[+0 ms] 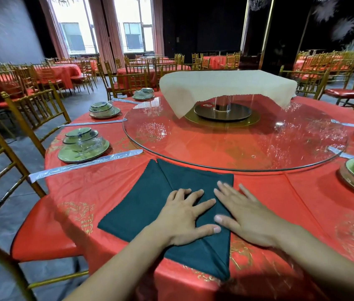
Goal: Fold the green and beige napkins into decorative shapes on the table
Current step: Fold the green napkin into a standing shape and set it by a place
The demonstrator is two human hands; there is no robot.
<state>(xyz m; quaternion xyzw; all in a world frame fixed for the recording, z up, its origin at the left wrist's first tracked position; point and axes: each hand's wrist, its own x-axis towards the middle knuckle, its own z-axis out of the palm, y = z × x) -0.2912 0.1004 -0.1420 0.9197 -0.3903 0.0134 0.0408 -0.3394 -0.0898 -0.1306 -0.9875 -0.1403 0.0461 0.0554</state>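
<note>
In the head view, a round table covered in red cloth with gold print is seen from its near edge. The green napkin is laid flat on that cloth, just in front of the glass turntable. Its side flaps are folded inward so that they meet along a seam running from the far edge towards the hands. Its near corner is drawn to a point that hangs just over the table's edge.

The left hand is pressed flat on the middle of the green napkin, with fingers spread and straight and nothing gripped. The right hand is laid flat too, fingers spread wide. Its thumb and forefinger rest on the napkin's right flap, while the other fingers and the palm lie on the red cloth beside it. The two thumbs are held close together over the fold, and nothing is pinched by either.

The beige napkin is draped over a raised stand at the centre of the turntable, well apart from the hands, its scalloped edges hanging free above the glass.

Stacked green place settings are set along the left rim, with wrapped utensils laid beside them. Gold chairs are drawn up at the left
</note>
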